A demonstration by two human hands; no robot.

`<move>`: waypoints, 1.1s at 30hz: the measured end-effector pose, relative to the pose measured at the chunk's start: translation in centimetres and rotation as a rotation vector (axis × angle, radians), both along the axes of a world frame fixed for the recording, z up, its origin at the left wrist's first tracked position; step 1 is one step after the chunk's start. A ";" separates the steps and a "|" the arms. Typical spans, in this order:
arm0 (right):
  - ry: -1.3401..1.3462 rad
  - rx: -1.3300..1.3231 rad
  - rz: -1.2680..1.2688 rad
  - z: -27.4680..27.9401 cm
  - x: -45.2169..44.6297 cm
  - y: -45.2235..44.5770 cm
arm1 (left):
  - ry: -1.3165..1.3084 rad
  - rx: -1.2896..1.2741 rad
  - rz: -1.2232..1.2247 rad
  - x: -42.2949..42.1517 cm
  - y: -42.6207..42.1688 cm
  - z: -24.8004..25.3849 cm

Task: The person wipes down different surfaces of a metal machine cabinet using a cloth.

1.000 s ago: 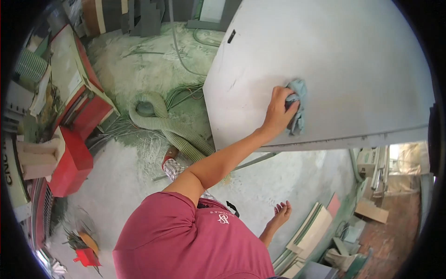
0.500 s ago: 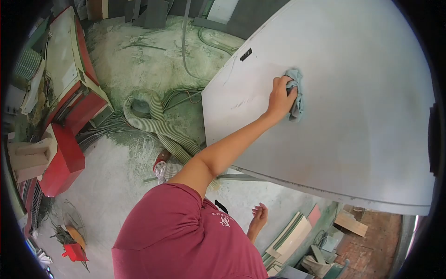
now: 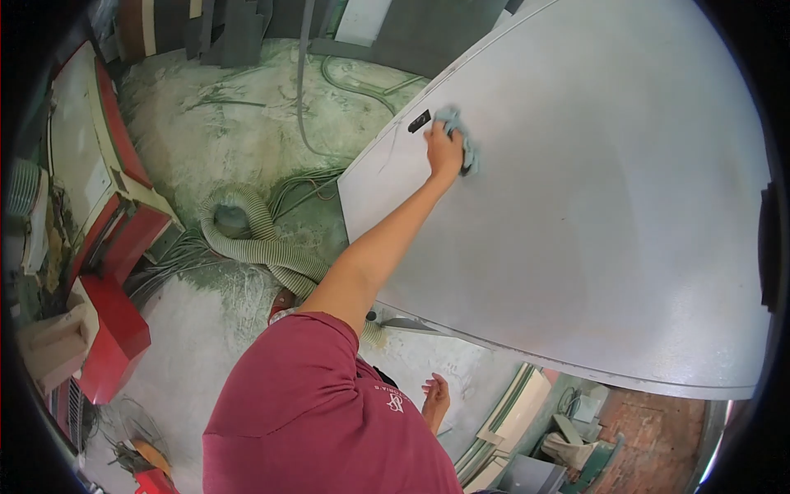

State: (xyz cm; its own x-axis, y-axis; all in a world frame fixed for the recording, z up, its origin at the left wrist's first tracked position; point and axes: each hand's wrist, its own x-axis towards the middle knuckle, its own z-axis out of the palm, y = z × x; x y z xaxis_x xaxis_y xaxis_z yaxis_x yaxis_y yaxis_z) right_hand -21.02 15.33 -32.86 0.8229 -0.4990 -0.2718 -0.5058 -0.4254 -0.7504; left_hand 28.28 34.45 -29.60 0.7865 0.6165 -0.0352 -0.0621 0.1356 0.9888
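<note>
My left hand (image 3: 445, 153) is closed on a crumpled blue-grey cloth (image 3: 471, 156), which lies against the large pale panel (image 3: 609, 206). A small black fitting (image 3: 419, 121) is set in the panel just left of the cloth. Part of the cloth is hidden under my fingers. Below the panel's lower edge, my right hand (image 3: 436, 397) hangs near my red shirt (image 3: 313, 412), its fingers loosely apart and nothing in them.
A ribbed hose (image 3: 267, 251) and cables lie coiled on the dusty floor left of the panel. Red and cream machinery (image 3: 115, 337) stands at the far left. Stacked boards (image 3: 514, 407) and offcuts lie at the lower right, beside a reddish-brown floor area (image 3: 654, 436).
My left hand and the cloth have moved up and left across the panel, close to the black fitting. The view has shifted, showing more of the panel. My right hand stays low and empty.
</note>
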 end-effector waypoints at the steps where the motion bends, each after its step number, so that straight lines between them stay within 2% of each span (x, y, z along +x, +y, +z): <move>1: 0.018 -0.004 -0.018 0.0 0.0 0.4 | -0.121 0.054 0.024 0.6 0.6 2.1; 4: 0.016 0.016 -0.075 0.3 -0.1 1.6 | -0.246 0.112 0.023 3.4 2.4 6.1; 6: 0.010 0.021 -0.097 0.4 -0.2 2.0 | -0.253 0.085 0.160 7.1 2.9 5.3; 10: -0.018 0.040 -0.135 -0.8 -0.8 1.9 | 0.013 -0.003 0.068 9.9 3.1 -0.5; 12: -0.043 0.069 -0.141 -1.9 -1.5 1.6 | 0.138 0.064 0.088 6.9 2.3 2.2; 14: -0.112 0.102 -0.210 -3.4 -1.9 1.2 | -0.149 0.193 0.084 7.8 1.5 2.9; 15: -0.089 0.045 -0.140 -4.2 -2.2 0.6 | -0.333 0.179 0.019 8.7 1.4 4.3; 16: -0.061 -0.008 -0.080 -5.1 -2.7 -0.1 | -0.331 0.244 0.058 7.3 1.1 8.5; 17: -0.151 -0.021 -0.046 -6.3 -2.8 -1.5 | -0.414 0.331 0.054 6.9 -0.1 11.3; 18: -0.113 -0.030 -0.092 -7.5 -3.5 -3.0 | -0.539 0.396 0.075 6.0 -1.7 14.1; 19: -0.081 -0.182 -0.031 -8.6 -3.9 -4.4 | -0.645 0.394 0.032 4.0 -3.4 17.1; 20: -0.129 -0.162 -0.113 -8.6 -4.0 -4.8 | -0.743 0.392 -0.007 1.2 -5.0 19.8; 22: -0.154 -0.303 -0.117 -9.7 -4.3 -7.5 | -0.824 0.371 -0.163 -6.7 -9.4 23.8; 24: -0.120 -0.251 -0.215 -10.0 -4.9 -9.9 | -0.955 0.423 -0.317 -13.9 -14.3 23.8; 25: -0.140 -0.231 -0.236 -8.4 -5.7 -10.7 | -0.981 0.456 -0.427 -16.7 -16.4 22.5; 26: -0.192 -0.291 -0.300 -8.5 -6.9 -11.4 | -1.098 0.631 -0.422 -19.5 -18.2 20.8; 27: -0.221 -0.200 -0.357 -6.7 -8.4 -12.3 | -1.215 0.790 -0.402 -22.1 -19.9 19.1; 29: -0.302 -0.197 -0.433 -6.9 -12.1 -15.0 | -1.142 0.780 -0.501 -26.2 -23.1 16.2; 31: -0.289 -0.140 -0.504 -4.7 -15.3 -16.4 | -0.928 0.723 -0.545 -28.1 -23.3 17.7; 32: -0.313 -0.103 -0.547 -4.7 -16.2 -17.0 | -0.889 0.755 -0.536 -28.9 -23.5 18.2; 33: -0.373 -0.084 -0.578 -6.6 -17.9 -17.5 | -0.823 0.639 -0.532 -29.6 -23.3 18.2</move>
State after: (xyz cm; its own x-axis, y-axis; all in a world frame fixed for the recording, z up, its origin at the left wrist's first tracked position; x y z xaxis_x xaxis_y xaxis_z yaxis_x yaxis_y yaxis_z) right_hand -38.92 -2.16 -39.47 0.4495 -0.8925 0.0363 -0.3835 -0.2295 -0.8946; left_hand -1.31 11.16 -11.39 0.5916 -0.0759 0.8027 -0.8009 -0.1702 0.5741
